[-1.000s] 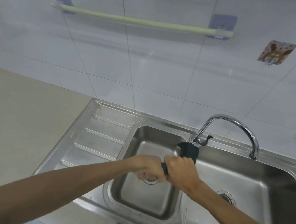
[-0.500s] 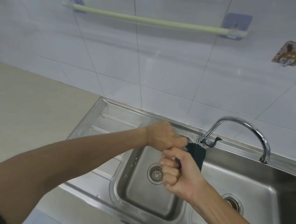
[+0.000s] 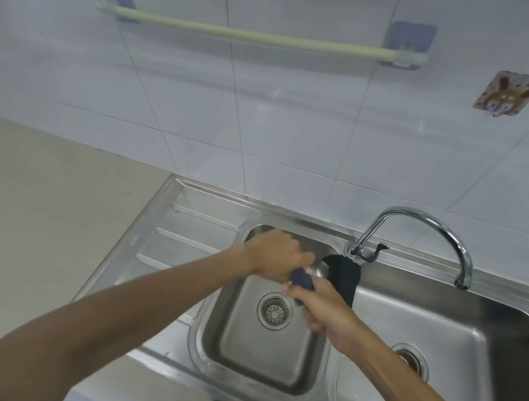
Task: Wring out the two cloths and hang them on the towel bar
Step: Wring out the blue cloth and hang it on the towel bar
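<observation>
Both my hands grip one twisted dark blue cloth (image 3: 303, 280) over the left basin of the steel sink (image 3: 203, 225). My left hand (image 3: 277, 255) holds its far end and my right hand (image 3: 320, 308) holds its near end. Only a short stretch of it shows between the fists. A second dark cloth (image 3: 344, 277) hangs over the divider between the two basins, just below the tap's base. The pale green towel bar (image 3: 254, 35) is on the tiled wall above, with nothing on it.
A curved chrome tap (image 3: 424, 232) arcs over the right basin. The drainboard (image 3: 180, 239) lies left of the basins, and a beige counter (image 3: 31, 198) extends further left. A patterned adhesive hook (image 3: 508, 93) sticks to the wall right of the bar.
My hands rose from low over the drain, then shifted apart a little, so that the blue cloth now shows between the fists. The camera view tilted slightly.
</observation>
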